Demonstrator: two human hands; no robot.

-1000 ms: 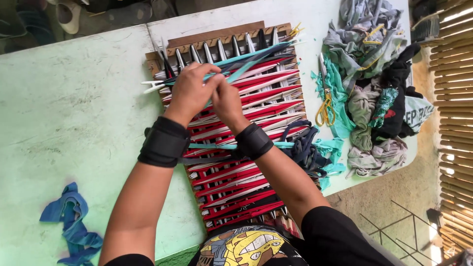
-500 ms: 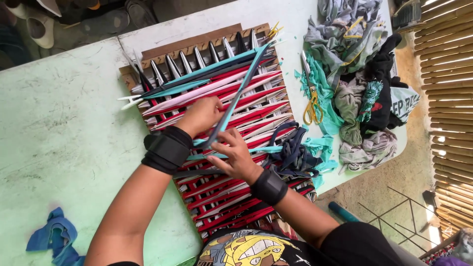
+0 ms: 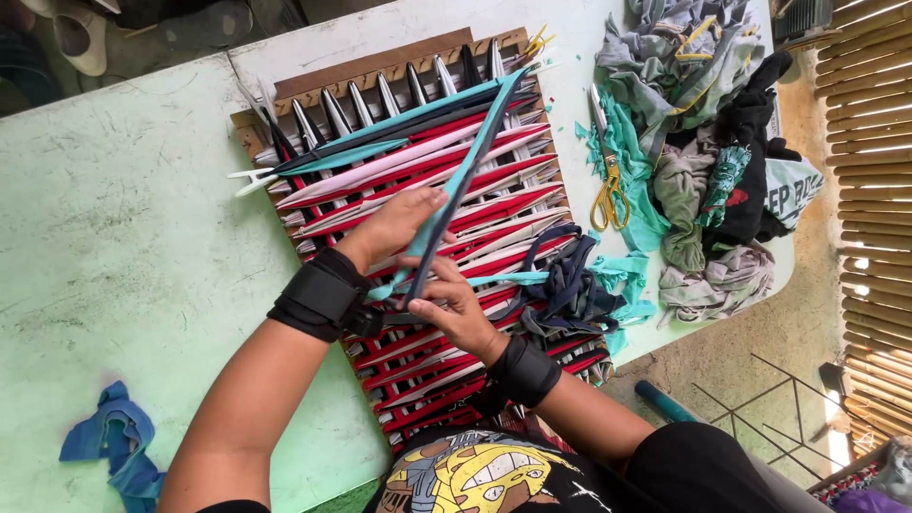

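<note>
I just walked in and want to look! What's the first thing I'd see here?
The wooden weaving frame at the middle of the pale green table, strung with red, white and teal strips. The left hand and right hand pull a teal and dark strip tight across it. At the right, a heap of cloth scraps with yellow-handled scissors beside it.

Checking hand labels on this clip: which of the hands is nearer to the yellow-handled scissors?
Right. The right hand is on the loom's lower middle, on the same side as the yellow-handled scissors, which lie beyond the loom's right edge. The left hand rests further left on the strips.
</note>
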